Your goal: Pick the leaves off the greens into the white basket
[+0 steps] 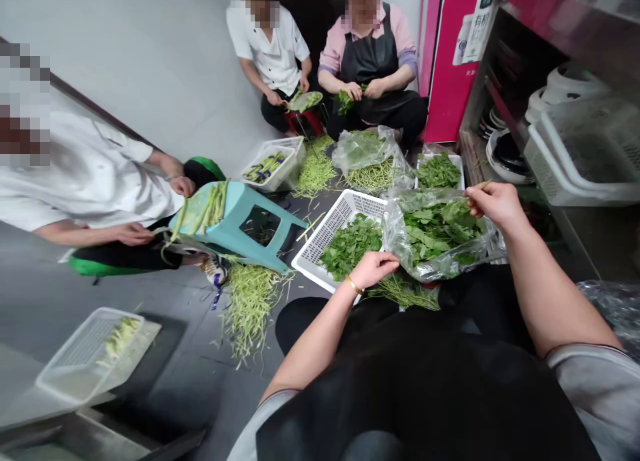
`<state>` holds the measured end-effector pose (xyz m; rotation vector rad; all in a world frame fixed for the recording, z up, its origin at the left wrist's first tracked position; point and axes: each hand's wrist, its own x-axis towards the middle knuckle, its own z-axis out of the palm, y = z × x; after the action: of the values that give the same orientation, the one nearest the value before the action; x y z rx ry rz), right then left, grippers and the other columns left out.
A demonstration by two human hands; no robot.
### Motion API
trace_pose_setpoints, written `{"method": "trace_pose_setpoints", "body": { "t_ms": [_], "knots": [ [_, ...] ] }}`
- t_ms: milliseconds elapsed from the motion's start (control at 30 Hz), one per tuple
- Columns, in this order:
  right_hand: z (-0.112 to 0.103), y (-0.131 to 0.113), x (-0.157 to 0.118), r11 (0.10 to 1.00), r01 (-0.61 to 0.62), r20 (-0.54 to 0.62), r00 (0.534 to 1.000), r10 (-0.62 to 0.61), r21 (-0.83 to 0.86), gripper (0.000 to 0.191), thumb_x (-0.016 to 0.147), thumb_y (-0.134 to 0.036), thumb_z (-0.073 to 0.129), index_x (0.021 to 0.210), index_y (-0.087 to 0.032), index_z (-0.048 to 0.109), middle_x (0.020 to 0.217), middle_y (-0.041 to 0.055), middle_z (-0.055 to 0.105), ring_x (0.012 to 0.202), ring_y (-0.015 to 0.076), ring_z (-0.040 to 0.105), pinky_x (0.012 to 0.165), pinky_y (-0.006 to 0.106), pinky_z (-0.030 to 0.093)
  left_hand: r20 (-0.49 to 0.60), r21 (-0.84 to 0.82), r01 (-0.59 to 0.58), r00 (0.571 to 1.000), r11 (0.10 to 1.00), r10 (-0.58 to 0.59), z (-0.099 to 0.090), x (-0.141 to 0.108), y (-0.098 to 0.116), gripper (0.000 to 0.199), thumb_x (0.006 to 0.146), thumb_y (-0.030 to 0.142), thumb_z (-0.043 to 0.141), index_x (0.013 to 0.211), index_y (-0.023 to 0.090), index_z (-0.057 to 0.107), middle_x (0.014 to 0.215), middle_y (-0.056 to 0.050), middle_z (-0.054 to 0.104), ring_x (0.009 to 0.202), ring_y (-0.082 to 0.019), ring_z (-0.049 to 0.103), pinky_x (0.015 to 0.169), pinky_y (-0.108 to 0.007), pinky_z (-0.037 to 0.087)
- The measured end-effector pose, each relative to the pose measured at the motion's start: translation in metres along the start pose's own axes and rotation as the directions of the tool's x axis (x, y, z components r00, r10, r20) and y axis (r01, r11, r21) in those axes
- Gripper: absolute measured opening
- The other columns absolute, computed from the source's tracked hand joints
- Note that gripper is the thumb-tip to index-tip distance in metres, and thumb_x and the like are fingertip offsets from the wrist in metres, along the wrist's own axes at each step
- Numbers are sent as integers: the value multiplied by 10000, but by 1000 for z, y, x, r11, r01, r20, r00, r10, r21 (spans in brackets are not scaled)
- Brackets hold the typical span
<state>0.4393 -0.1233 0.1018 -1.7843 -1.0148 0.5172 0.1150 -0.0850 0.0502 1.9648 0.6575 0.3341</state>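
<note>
My left hand (pixel 374 270) is closed, thumb against fingers, over the near right corner of a white basket (pixel 310 264) with green leaves (pixel 350 244). Whatever it pinches is too small to make out. My right hand (pixel 493 204) is raised at the right edge of a clear plastic bag (pixel 430 271) full of leafy greens (pixel 435 231). Its fingers are pinched together at a thin stem or leaf piece, which is hard to tell from the greens behind. Thin green stems (pixel 407 293) lie below the bag, near my lap.
Three people sit around, one trimming stalks at a blue stool (pixel 250 224). Peelings (pixel 250 307) litter the floor. A white crate (pixel 75 364) stands lower left, another basket (pixel 273 167) further back. Shelves with white baskets (pixel 580 181) line the right.
</note>
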Motion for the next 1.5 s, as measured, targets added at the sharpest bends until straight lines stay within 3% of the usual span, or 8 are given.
{"method": "trace_pose_setpoints", "body": {
  "t_ms": [300,500,833,1033,1133,1233,1333,1500],
  "knots": [
    [54,-54,-32,716,-307,294,944,147,627,234,630,-312,767,733,-150,633,475,-46,529,332,45,408,292,164,306,-559,26,-210,807,977,188,-11,24,35,260,800,353,639,951,151,704,917,-89,660,837,-176,583,740,-286,461],
    [130,-62,-56,598,-462,509,855,103,655,373,615,-363,794,900,-170,650,516,-61,549,367,41,431,340,165,341,-405,-412,-110,911,904,-74,-14,12,8,358,765,468,661,674,122,641,654,-27,603,640,-125,543,665,-265,432],
    [175,-61,-54,961,-80,793,586,-169,264,284,714,-420,729,655,-157,640,481,-18,576,421,93,504,463,232,413,-157,-901,-4,935,433,-317,-54,-46,-38,350,657,394,774,786,80,688,574,-24,587,516,-100,533,547,-234,395],
    [205,-61,-37,903,-248,621,783,-26,351,327,602,-405,798,772,-147,691,488,-22,580,383,91,483,380,225,400,-262,-937,-134,881,323,-394,-61,-56,-61,329,611,365,798,648,93,616,548,-6,530,504,-73,475,536,-225,373],
    [217,-65,-19,850,-281,478,878,40,445,311,602,-391,800,755,-149,680,527,-21,588,401,71,491,377,199,420,-301,-905,-141,879,401,-369,-70,-67,-69,340,648,414,764,700,107,628,546,3,521,503,-84,470,533,-234,371],
    [224,-78,-7,849,-316,475,876,90,423,337,630,-450,781,717,-146,664,484,-30,545,373,59,459,337,178,384,-529,-699,-145,764,700,-370,-82,-82,-76,297,732,423,697,744,130,645,626,-22,591,591,-115,526,620,-266,422],
    [241,-92,-19,926,-356,742,653,151,125,472,695,-596,690,673,-126,658,401,-17,494,298,64,396,276,195,303,-783,-237,-76,606,968,-144,-91,-90,-82,230,827,368,609,749,157,656,737,-50,634,724,-148,556,741,-308,438],
    [282,-101,-49,957,-286,877,447,174,-45,457,658,-571,731,563,-149,583,390,-1,528,309,72,437,303,191,327,-738,140,-18,665,990,116,-90,-93,-89,207,879,312,541,825,184,694,770,-69,630,764,-178,543,784,-341,431]
  ]
}}
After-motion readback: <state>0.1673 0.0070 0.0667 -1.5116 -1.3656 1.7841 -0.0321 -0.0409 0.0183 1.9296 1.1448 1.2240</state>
